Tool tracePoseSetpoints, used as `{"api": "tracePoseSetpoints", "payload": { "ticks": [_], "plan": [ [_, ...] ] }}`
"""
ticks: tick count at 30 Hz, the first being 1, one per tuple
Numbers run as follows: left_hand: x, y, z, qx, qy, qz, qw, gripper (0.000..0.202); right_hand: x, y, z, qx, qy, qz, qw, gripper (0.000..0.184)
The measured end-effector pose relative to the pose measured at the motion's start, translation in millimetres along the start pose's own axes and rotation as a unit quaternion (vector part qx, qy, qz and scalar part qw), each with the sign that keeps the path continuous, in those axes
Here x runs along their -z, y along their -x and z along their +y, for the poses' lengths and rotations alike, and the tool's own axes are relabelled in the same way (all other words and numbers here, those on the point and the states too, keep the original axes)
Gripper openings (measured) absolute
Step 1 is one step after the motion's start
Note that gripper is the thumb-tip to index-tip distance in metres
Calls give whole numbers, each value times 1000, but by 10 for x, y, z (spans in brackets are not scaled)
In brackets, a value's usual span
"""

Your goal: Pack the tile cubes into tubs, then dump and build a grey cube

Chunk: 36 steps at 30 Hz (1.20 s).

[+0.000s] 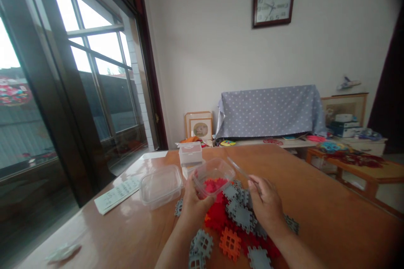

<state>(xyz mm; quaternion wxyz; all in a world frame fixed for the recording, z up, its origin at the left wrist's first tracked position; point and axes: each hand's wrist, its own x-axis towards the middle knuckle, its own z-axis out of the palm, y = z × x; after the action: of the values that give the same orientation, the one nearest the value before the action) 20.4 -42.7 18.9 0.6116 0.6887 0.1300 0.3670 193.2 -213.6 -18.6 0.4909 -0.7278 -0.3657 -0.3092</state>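
Note:
My left hand (195,201) grips a clear plastic container (225,168) by its near left side, tilted over the pile. Red pieces show in or through the container; I cannot tell which. My right hand (267,201) pinches a thin clear lid (239,167), seen nearly edge-on and apart from the container. Below both hands lies a heap of notched square building tiles: grey tiles (243,215), red tiles (217,216) and an orange tile (230,243). More grey window-frame tiles (202,246) lie by my left forearm, which hides part of the table.
Left of my hands sits another clear container (160,187), beside a paper with writing (117,194). A small white box (190,153) stands behind my left hand. A crumpled wrapper (63,252) lies on the wooden table (322,210), near its left edge.

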Motion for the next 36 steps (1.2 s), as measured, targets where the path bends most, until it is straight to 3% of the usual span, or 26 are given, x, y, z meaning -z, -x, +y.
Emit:
{"api": "tracePoseSetpoints", "payload": {
  "ticks": [5, 12, 22, 27, 31, 36],
  "plan": [
    [-11, 34, 96, 96, 104, -60, 988, 102, 119, -42, -182, 55, 4, -7, 998, 25],
    [2, 56, 215, 67, 140, -119, 981, 91, 138, 21, -422, 172, 0, -118, 978, 31],
    [31, 65, 199, 75, 168, -138, 973, 87, 146, 38, -397, 202, 16, -158, 966, 35],
    [39, 57, 179, 71, 195, -145, 968, 87, 153, 52, -396, 211, 17, -152, 965, 37],
    [70, 67, 171, 75, 189, -137, 969, 88, 173, 48, -370, 203, 3, -109, 973, 42],
    [193, 35, 173, 44, 120, -86, 988, 87, 174, 30, -329, 180, 3, -70, 981, 41]
  ]
}}
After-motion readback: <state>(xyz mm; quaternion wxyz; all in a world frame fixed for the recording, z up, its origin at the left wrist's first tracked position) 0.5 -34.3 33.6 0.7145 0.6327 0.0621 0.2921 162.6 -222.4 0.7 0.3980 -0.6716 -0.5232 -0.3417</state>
